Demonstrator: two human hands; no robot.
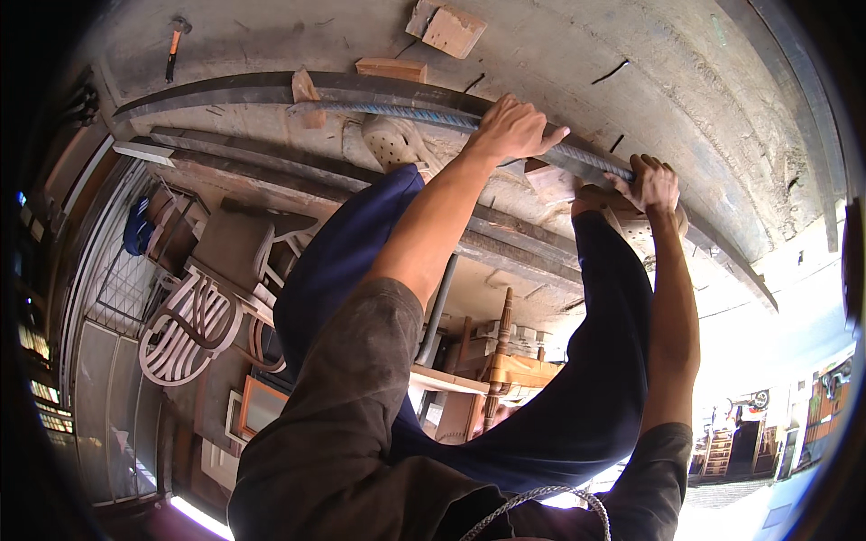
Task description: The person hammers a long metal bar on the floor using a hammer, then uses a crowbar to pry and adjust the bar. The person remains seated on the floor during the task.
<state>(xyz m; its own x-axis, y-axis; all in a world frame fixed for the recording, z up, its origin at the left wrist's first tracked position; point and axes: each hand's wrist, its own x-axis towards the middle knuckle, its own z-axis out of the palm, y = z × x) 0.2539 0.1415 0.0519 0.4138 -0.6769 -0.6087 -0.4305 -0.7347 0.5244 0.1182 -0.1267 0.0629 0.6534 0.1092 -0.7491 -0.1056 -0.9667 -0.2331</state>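
A long ribbed steel bar with a bluish tint runs along a dark, flat beam on the concrete floor. My left hand is closed over the bar, its thumb sticking out to the right. Further right, my right hand wraps around the same bar, fingers curled over its far side. The palms hide the gripped parts. Near the bar's left end stands a small wooden block against the beam. Another wooden block lies between my hands, close to my right foot.
My feet, in beige clogs, are by the beam. More long dark beams lie behind them. An orange-handled hammer rests at the far left; wood blocks lie at the far side. Chairs stand at left.
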